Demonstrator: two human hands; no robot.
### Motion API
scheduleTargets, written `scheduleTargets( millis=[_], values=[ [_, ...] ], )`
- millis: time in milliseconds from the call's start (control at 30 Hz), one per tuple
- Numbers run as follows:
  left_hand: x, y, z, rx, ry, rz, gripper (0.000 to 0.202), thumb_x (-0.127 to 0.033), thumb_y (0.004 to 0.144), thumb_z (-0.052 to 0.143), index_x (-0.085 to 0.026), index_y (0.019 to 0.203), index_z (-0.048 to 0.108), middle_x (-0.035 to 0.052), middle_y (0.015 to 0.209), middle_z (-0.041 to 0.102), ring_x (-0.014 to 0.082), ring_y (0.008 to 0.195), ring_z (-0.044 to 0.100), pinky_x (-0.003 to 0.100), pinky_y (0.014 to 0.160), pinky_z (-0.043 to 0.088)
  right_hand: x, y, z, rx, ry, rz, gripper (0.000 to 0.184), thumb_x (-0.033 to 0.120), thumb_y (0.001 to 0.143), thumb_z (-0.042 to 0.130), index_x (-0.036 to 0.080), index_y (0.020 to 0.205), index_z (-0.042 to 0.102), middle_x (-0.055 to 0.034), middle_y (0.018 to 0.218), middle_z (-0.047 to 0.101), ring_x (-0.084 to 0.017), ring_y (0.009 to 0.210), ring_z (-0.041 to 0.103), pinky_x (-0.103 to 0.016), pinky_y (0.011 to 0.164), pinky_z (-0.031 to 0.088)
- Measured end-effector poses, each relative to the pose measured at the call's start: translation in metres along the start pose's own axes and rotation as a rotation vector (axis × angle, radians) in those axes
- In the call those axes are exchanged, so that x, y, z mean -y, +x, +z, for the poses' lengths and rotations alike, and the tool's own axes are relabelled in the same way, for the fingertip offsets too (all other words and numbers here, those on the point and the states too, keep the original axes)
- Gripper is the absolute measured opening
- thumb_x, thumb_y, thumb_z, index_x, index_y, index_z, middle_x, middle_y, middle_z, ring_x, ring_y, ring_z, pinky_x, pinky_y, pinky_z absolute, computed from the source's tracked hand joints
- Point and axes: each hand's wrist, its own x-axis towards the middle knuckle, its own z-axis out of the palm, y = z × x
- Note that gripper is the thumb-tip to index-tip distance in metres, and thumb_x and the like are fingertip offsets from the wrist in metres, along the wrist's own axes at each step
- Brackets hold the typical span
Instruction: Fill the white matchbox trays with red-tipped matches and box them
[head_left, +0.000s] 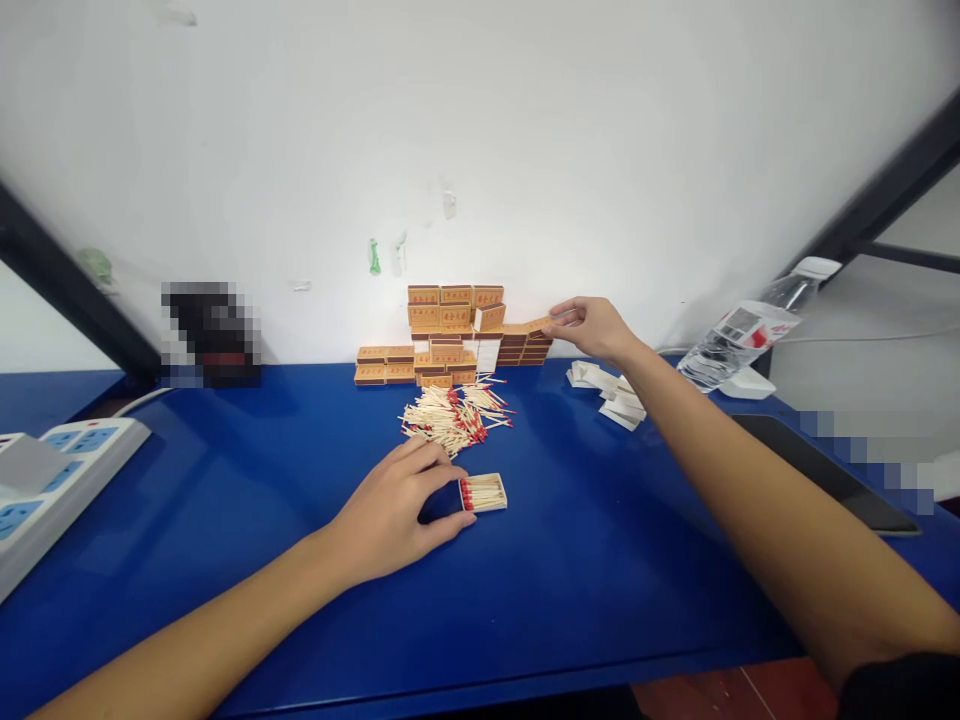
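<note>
On the blue table, a white matchbox tray (486, 492) lies full of matches, their red heads toward the left. My left hand (401, 505) holds its left end between thumb and index finger. Just beyond is a loose heap of matches (446, 418). At the wall, my right hand (589, 325) pinches a yellow matchbox (538, 326) on top of the right-hand stack (521, 349); whether that box is empty or full is hidden. More matchboxes (442, 315) are piled in the middle, some with white sides facing me, and a lower row (384, 365) extends left.
Folded white paper pieces (619, 395) lie right of the stack. A tilted plastic bottle (757, 325) leans behind a dark flat object (817, 475). At the left are a white power strip (75, 470) and a blurred dark object (214, 335).
</note>
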Motion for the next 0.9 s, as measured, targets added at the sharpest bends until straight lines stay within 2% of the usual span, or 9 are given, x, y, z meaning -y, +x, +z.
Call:
scheduleTargets(
  millis=[167, 300, 400, 467, 600, 700, 767, 833, 900],
  values=[
    [0.001, 0.001, 0.003, 0.009, -0.001, -0.010, 0.031, -0.038, 0.097, 0.073, -0.019, 0.121, 0.073, 0.0073, 0.108, 0.068, 0.0258, 0.104, 0.062, 0.047, 0.096, 0.054, 0.006, -0.012, -0.006, -0.093, 0.202, 0.060, 0.035, 0.032, 0.082, 0.080, 0.014, 0.110, 0.071, -0.0103, 0.090, 0.074, -0.018, 0.075, 0.064, -0.030, 0.058, 0.046],
    [0.002, 0.002, 0.007, -0.022, 0.037, -0.007, 0.040, -0.044, 0.099, 0.071, -0.018, 0.129, 0.070, 0.0092, 0.114, 0.070, 0.0272, 0.108, 0.063, 0.048, 0.099, 0.054, 0.022, -0.043, -0.017, -0.153, 0.313, 0.030, 0.044, 0.044, 0.079, 0.084, 0.018, 0.112, 0.071, -0.0077, 0.092, 0.073, -0.015, 0.069, 0.059, -0.030, 0.055, 0.046],
    [0.001, 0.003, 0.005, -0.111, 0.028, -0.050, 0.063, -0.053, 0.096, 0.073, -0.017, 0.146, 0.059, 0.0118, 0.126, 0.069, 0.0293, 0.115, 0.062, 0.050, 0.102, 0.054, 0.045, -0.086, -0.011, -0.007, 0.510, -0.025, 0.051, 0.049, 0.071, 0.090, 0.021, 0.110, 0.071, -0.0060, 0.092, 0.073, -0.016, 0.071, 0.060, -0.031, 0.056, 0.048],
    [0.000, 0.004, 0.001, -0.212, 0.013, -0.096, 0.071, -0.054, 0.095, 0.074, -0.018, 0.152, 0.052, 0.0121, 0.128, 0.069, 0.0289, 0.116, 0.062, 0.049, 0.101, 0.054, 0.064, -0.119, 0.001, 0.143, 0.572, -0.049, 0.047, 0.049, 0.074, 0.089, 0.022, 0.108, 0.072, -0.0054, 0.092, 0.073, -0.018, 0.077, 0.063, -0.032, 0.059, 0.052],
    [0.000, 0.005, -0.008, -0.350, 0.009, -0.083, 0.057, -0.048, 0.095, 0.076, -0.019, 0.141, 0.062, 0.0098, 0.119, 0.074, 0.0255, 0.106, 0.065, 0.044, 0.094, 0.055, 0.094, -0.167, 0.032, 0.405, 0.655, -0.082, 0.030, 0.040, 0.081, 0.087, 0.024, 0.102, 0.072, -0.0023, 0.089, 0.073, -0.018, 0.081, 0.068, -0.033, 0.067, 0.057],
    [0.002, 0.006, -0.011, -0.369, -0.010, -0.050, 0.036, -0.041, 0.096, 0.077, -0.020, 0.125, 0.071, 0.0071, 0.113, 0.077, 0.0227, 0.100, 0.067, 0.039, 0.090, 0.054, 0.099, -0.179, 0.044, 0.474, 0.672, -0.096, 0.028, 0.039, 0.084, 0.085, 0.023, 0.102, 0.072, -0.0024, 0.092, 0.074, -0.018, 0.084, 0.069, -0.035, 0.074, 0.057],
    [0.005, 0.006, -0.012, -0.358, -0.007, -0.055, 0.034, -0.040, 0.096, 0.077, -0.021, 0.123, 0.072, 0.0064, 0.114, 0.077, 0.0224, 0.099, 0.066, 0.039, 0.088, 0.054, 0.096, -0.179, 0.042, 0.467, 0.656, -0.101, 0.031, 0.041, 0.086, 0.083, 0.023, 0.107, 0.071, -0.0041, 0.099, 0.074, -0.018, 0.085, 0.069, -0.034, 0.074, 0.056],
    [0.010, 0.006, -0.013, -0.338, 0.016, -0.071, 0.038, -0.041, 0.097, 0.076, -0.022, 0.129, 0.072, 0.0062, 0.116, 0.077, 0.0229, 0.099, 0.065, 0.039, 0.089, 0.053, 0.090, -0.176, 0.033, 0.455, 0.522, -0.153, 0.036, 0.045, 0.087, 0.082, 0.023, 0.114, 0.070, -0.0057, 0.107, 0.073, -0.018, 0.084, 0.067, -0.035, 0.073, 0.055],
    [0.016, 0.006, -0.015, -0.318, 0.038, -0.086, 0.042, -0.042, 0.098, 0.074, -0.022, 0.134, 0.070, 0.0065, 0.116, 0.076, 0.0236, 0.100, 0.063, 0.041, 0.090, 0.053, 0.085, -0.173, 0.024, 0.524, 0.280, -0.245, 0.044, 0.050, 0.083, 0.085, 0.024, 0.115, 0.070, -0.0059, 0.110, 0.070, -0.019, 0.086, 0.064, -0.036, 0.074, 0.053]
  ],
)
